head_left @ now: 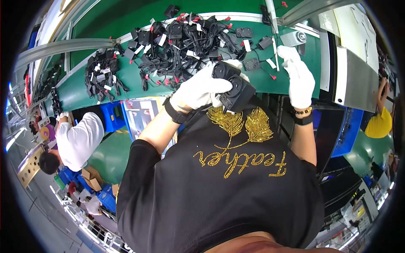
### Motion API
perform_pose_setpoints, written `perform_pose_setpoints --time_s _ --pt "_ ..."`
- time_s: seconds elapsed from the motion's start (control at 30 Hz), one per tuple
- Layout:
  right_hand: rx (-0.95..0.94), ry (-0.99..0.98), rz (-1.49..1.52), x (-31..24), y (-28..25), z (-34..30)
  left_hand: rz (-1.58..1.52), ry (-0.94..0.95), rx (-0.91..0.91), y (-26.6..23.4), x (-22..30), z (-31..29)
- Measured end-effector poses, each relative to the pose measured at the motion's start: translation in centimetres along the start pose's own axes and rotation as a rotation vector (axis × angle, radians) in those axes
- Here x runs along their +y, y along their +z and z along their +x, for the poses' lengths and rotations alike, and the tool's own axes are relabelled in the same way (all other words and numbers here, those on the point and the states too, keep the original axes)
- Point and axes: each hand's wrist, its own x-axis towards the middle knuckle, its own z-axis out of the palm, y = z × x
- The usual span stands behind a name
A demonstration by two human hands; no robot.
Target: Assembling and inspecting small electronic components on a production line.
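Both my hands wear white gloves. In front of my chest, my left hand (198,89) is closed round black boxy camera-like units (239,87) with round, lens-like faces; there seem to be two, side by side. The glove hides part of them. Farther right, my right hand (298,80) is raised over the green bench with its fingers bent together. Whether something small is between its fingertips I cannot make out. Just beyond those fingertips lies a pale device with a round face (293,39). Between my hands and the bench's far side lies a heap of black cabled units (181,46).
A smaller pile of cabled units (103,71) lies left on the green bench (78,86). Metal rails (63,49) cross the left and upper edges. A grey metal panel (356,80) stands at right. A co-worker in white (80,137) is at left, and one in yellow (379,124) at right.
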Motion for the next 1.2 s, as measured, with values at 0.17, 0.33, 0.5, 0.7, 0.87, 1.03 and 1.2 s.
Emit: perform_pose_setpoints --time_s 0.17,0.33,0.5,0.7,0.87,1.03,1.2 --pt "-0.252 -0.437 -0.033 -4.1 1.0 -1.7 0.076 -0.049 -0.076 0.0 0.1 0.6" --pt "-0.325 -0.754 -0.282 -4.8 0.2 -1.6 0.199 -0.134 -0.109 0.3 -0.6 0.7" --pt "-0.013 -0.628 -0.456 -5.4 0.7 -0.9 -0.026 -0.145 -0.108 -0.3 -1.8 0.8" --pt "-0.191 -0.763 -0.341 -5.6 0.4 -2.8 0.024 -0.067 -0.116 -0.6 -1.7 0.9" --pt "-0.196 -0.539 -0.448 -3.5 0.1 -1.4 0.188 -0.100 -0.059 -5.8 -4.0 0.8" --pt "-0.194 -0.343 0.158 -1.0 1.3 -2.5 0.383 -0.079 -0.009 -7.1 -4.4 1.6" --pt "-0.164 -0.526 -0.001 -5.5 -1.6 -3.8 -0.094 -0.084 -0.023 0.0 -1.3 1.6"
